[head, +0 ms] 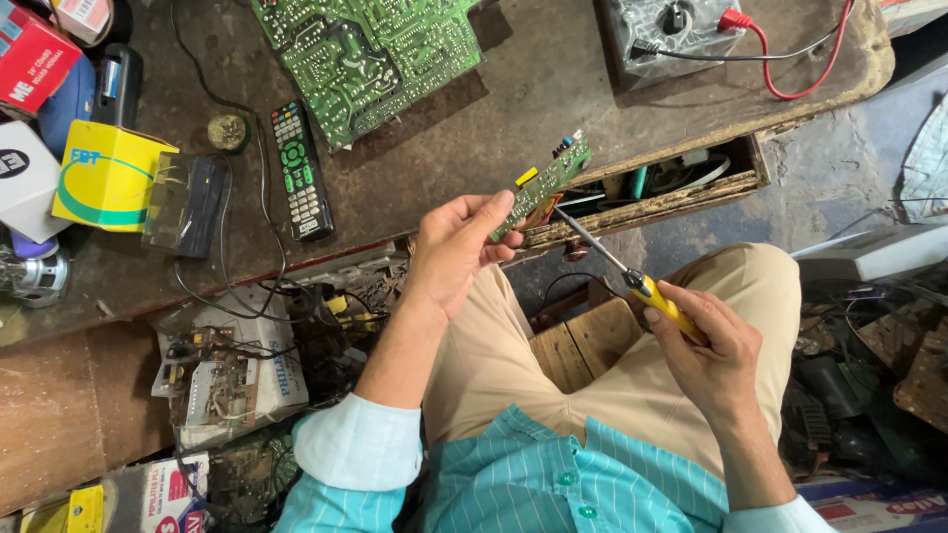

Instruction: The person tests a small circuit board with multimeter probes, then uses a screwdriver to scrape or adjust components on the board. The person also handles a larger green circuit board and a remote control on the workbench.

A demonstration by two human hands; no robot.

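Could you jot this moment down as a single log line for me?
left hand: holds small circuit board | right hand: holds yellow-handled soldering iron, tip at board | nearby: remote, open drawer

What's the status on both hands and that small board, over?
Left hand grips narrow green circuit board. Right hand holds yellow-handled soldering iron, tip at the board. Open drawer behind; nothing between tip and board.
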